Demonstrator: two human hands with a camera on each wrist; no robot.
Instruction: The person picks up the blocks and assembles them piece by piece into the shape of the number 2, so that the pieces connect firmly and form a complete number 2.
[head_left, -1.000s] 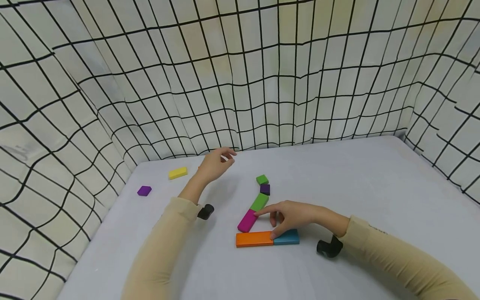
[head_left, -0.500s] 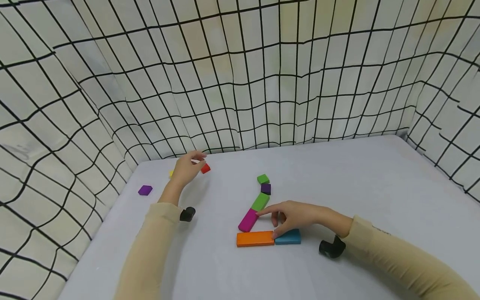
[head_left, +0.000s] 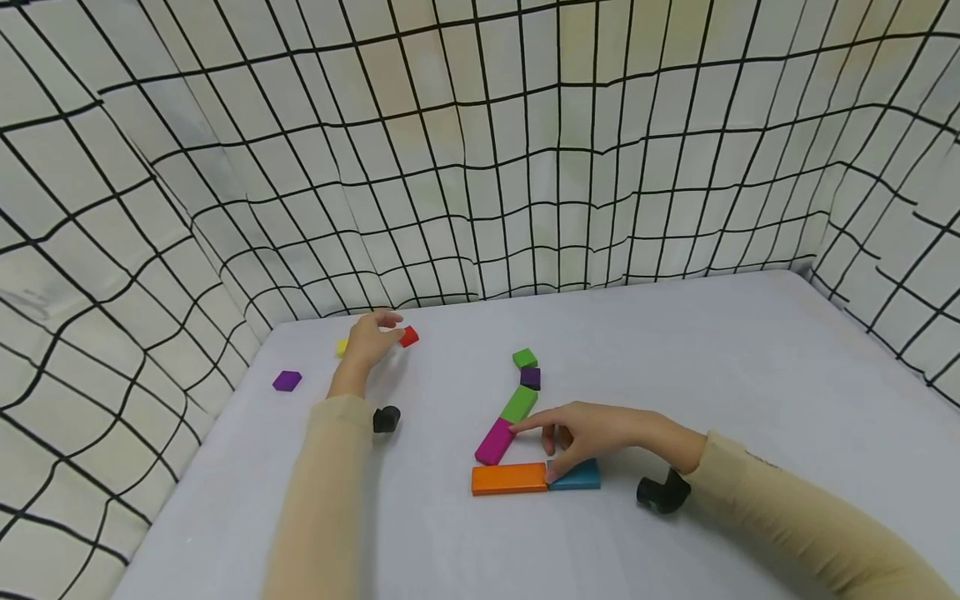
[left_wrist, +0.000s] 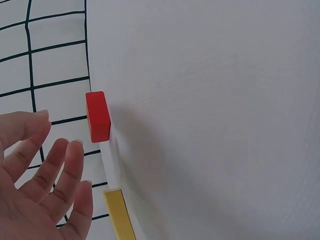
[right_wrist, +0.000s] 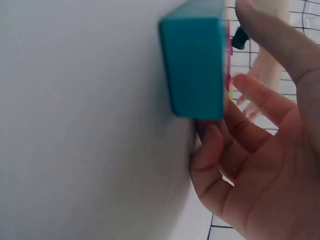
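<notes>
The left hand (head_left: 367,340), loosely spread and holding nothing, is just beside the red block (left_wrist: 98,117) at the desk's far left. The yellow block (left_wrist: 120,215) lies left of red, the purple block (head_left: 287,381) nearer and farther left. The right hand (head_left: 592,433) grasps nothing; its forefinger touches the pink block (head_left: 495,442), its thumb rests where the orange block (head_left: 508,479) meets the blue block (head_left: 582,476). Beyond pink run a long green block (head_left: 519,404), dark block (head_left: 530,378) and small green block (head_left: 525,358).
</notes>
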